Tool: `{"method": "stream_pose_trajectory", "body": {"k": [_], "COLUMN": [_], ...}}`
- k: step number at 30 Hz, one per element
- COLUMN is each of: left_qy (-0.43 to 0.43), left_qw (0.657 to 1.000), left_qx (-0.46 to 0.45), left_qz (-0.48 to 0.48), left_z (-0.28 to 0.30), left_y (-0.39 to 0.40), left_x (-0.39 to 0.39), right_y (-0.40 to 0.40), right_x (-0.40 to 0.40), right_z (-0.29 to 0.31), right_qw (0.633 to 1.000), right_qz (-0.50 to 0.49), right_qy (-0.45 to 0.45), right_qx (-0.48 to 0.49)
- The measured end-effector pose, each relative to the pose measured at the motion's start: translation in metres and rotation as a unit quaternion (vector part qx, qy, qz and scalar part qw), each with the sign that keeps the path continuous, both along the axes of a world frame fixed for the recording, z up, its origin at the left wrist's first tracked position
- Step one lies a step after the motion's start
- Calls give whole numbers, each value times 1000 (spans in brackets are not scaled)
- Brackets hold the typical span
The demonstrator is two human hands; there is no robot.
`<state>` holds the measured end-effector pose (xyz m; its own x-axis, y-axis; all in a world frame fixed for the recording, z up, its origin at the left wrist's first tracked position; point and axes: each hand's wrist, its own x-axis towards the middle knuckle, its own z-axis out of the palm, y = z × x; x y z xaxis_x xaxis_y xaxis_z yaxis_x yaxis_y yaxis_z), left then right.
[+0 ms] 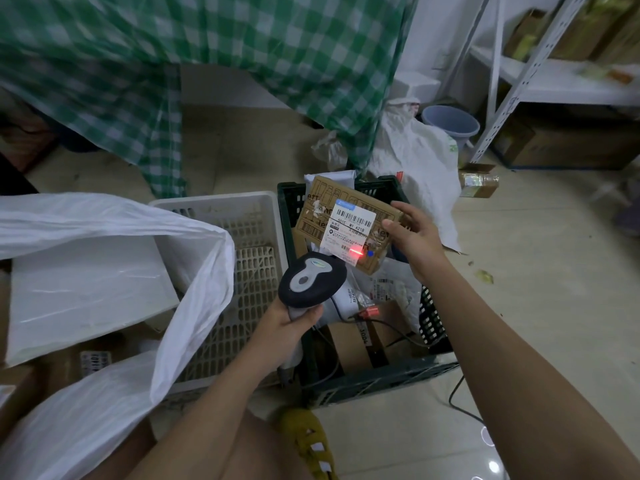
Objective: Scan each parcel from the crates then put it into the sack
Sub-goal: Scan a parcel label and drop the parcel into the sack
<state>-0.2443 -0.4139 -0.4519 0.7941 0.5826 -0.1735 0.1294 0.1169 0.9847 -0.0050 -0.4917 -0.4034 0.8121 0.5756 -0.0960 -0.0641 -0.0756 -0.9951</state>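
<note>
Two crates sit side by side on the floor: a pale slatted plastic crate (256, 216), with only bare slats showing, and a dark green plastic crate (377, 379) with parcels left in it. The right hand (414, 237) holds a flat brown cardboard parcel (346, 220) above the dark crate, thumb pressed on the face by the white shipping label (349, 228) and the other fingers curled round the far edge. The parcel is tilted label-up toward the scanner, presumably so the beam lands squarely. A red scan spot (356, 252) glows at the label's lower edge, on a small barcode there.

The left hand (294, 318) grips the handle of a grey-and-black handheld barcode scanner (311, 280), fingers wrapped round it, head aimed up at the label. Its cable trails over the dark crate.

The open white woven sack (194, 271) gapes just left of the crates — a short carry from the scan, by my reading.

Hard to make out: the trigger finger is hidden behind the handle; the sack's contents are mostly cut off; the lower parcels are heaped, so no count is possible. The green checked cloth (207, 64) is blurred.
</note>
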Motion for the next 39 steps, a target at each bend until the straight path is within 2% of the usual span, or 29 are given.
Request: {"method": "stream_pose_trajectory", "body": {"k": [13,30,39], "left_qy": [-23,5,-26], "left_qw": [1000,1000,999], "left_qx": [-13,-15,-9], "left_qz": [6,9,28], "left_z": [-1,-2,10], "left_y": [0,-2,-5], "left_x": [1,2,-5], "right_y": [3,3,-1], "right_x": [0,5,-1], "right_z": [0,-2,5], "right_qw": [1000,1000,1000], "right_qz": [13,15,11], "right_qy": [-2,-10,-14], "right_qx": [-8,-11,1]}}
